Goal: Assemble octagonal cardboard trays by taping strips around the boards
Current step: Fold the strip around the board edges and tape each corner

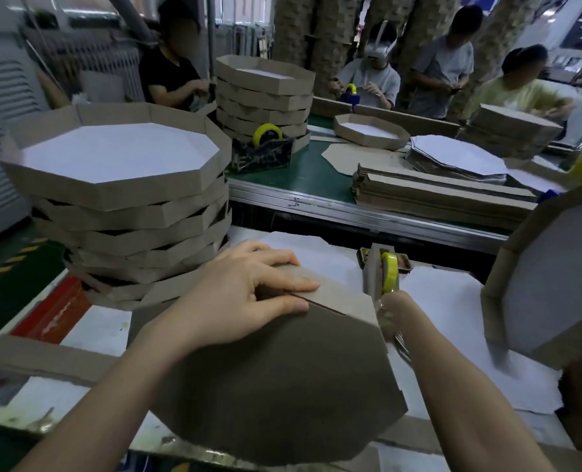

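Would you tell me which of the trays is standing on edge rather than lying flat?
The tray at the far right, tipped up with its white inside showing; the stacked trays lie flat.

Left hand [248, 294] flat, fingers straight, pressing strip [337, 291] onto brown octagonal board [282, 386]. Right hand [391, 318] at board's right edge, beside yellow tape roll [390, 272]; grip blurred. Tray stack [129, 216] far left.

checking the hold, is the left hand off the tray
No, the left hand lies flat, pressing down on the upturned tray.
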`<act>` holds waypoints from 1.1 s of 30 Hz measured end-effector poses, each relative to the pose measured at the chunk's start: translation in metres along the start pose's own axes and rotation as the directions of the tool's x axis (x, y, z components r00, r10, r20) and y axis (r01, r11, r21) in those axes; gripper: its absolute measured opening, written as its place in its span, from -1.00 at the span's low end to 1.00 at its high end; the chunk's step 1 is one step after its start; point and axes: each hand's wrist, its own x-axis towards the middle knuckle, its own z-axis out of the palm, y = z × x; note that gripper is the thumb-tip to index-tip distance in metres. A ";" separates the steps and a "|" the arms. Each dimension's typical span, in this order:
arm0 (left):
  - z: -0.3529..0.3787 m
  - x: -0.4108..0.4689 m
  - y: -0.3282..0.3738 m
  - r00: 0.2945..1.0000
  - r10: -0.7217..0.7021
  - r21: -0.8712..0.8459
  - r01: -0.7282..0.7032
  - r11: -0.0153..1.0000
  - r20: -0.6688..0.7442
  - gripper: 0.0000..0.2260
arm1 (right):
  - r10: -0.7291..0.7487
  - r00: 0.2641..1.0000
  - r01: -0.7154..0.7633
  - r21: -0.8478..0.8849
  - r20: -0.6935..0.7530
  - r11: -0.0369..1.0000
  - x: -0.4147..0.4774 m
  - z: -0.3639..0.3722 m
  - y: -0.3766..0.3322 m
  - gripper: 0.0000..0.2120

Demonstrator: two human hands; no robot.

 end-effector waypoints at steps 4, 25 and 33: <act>0.002 0.003 0.002 1.000 -0.008 0.021 0.008 1.000 -0.018 -0.67 | 0.120 0.993 -0.119 0.023 -0.005 0.993 0.017 -0.003 -0.010 -0.90; 0.012 0.015 0.007 0.998 -0.019 0.087 0.024 0.996 -0.058 -0.71 | -0.128 0.960 0.217 0.371 -0.249 0.903 -0.003 0.006 0.099 -0.83; 0.015 0.016 0.007 0.998 -0.004 0.103 0.011 0.995 -0.070 -0.71 | -0.170 0.967 0.216 0.258 -0.190 0.942 -0.003 0.002 0.104 -0.84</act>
